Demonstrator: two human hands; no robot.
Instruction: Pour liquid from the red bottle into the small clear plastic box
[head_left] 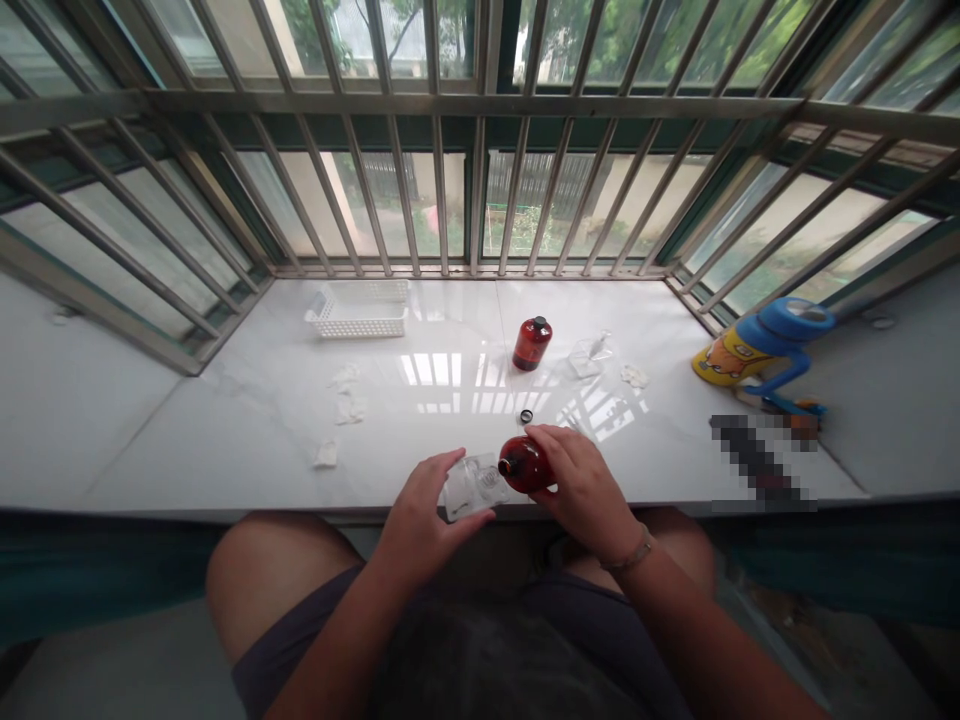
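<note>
My right hand (581,480) grips an uncapped red-brown bottle (523,464), tipped on its side with its mouth toward the left. My left hand (424,510) pinches a small clear plastic bag (474,483) right at the bottle's mouth, near the front edge of the white sill (262,420). A small black cap (526,416) lies on the sill just behind my hands. A second red-brown bottle (532,343) with a black cap stands upright farther back.
A white plastic basket (360,310) sits at the back left. Scraps of white tissue (346,395) lie left of centre. Another clear bag (589,355) and a white wad (635,376) lie right of the upright bottle. A blue and yellow toy-like object (757,350) rests far right. Window bars stand behind.
</note>
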